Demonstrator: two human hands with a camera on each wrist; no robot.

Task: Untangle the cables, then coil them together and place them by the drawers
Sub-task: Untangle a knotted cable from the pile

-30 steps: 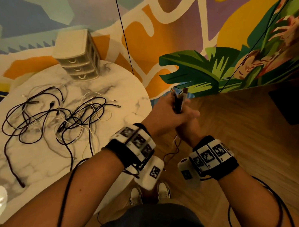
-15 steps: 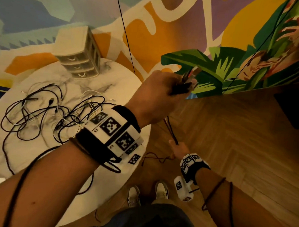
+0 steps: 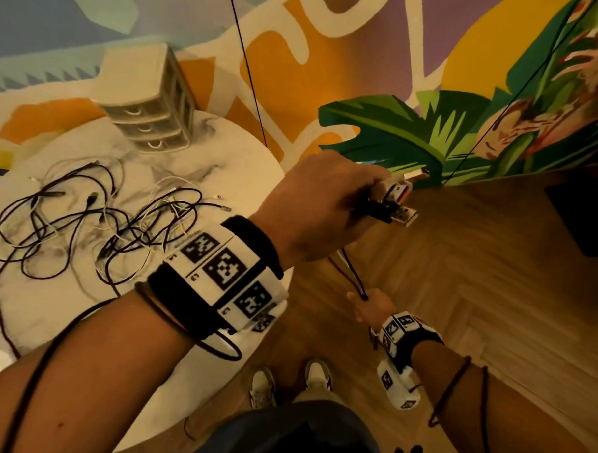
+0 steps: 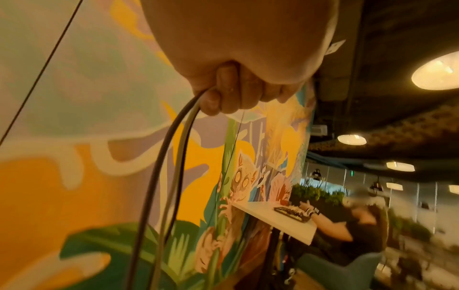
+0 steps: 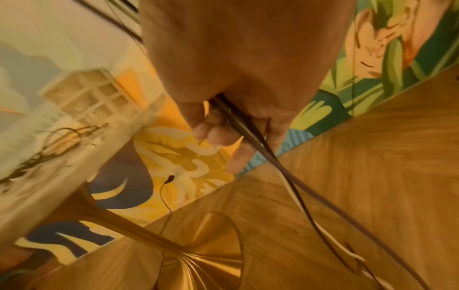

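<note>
- off the table edge, left hand (image 3: 320, 206) is fisted round the plugs (image 3: 396, 203), cables (image 3: 352, 275) hanging
- right hand (image 3: 369, 306) pinches them lower down
- light, floppy stuff, so best held near the plugs
- rest of the tangle (image 3: 95, 224) sits near the drawers (image 3: 152, 105)

The right hand (image 5: 238, 64) fills the upper middle, its fingers (image 5: 221, 137) curled round a thin bundle of dark and white cables (image 5: 250, 133) that trail down over the wooden floor (image 5: 360, 176). To the left, blurred, stand what look like the cream drawers (image 5: 91, 96) on a pale table (image 5: 62, 172) strewn with loose cables (image 5: 57, 143), above a brass pedestal base (image 5: 206, 263) before a painted mural (image 5: 178, 162).
</note>
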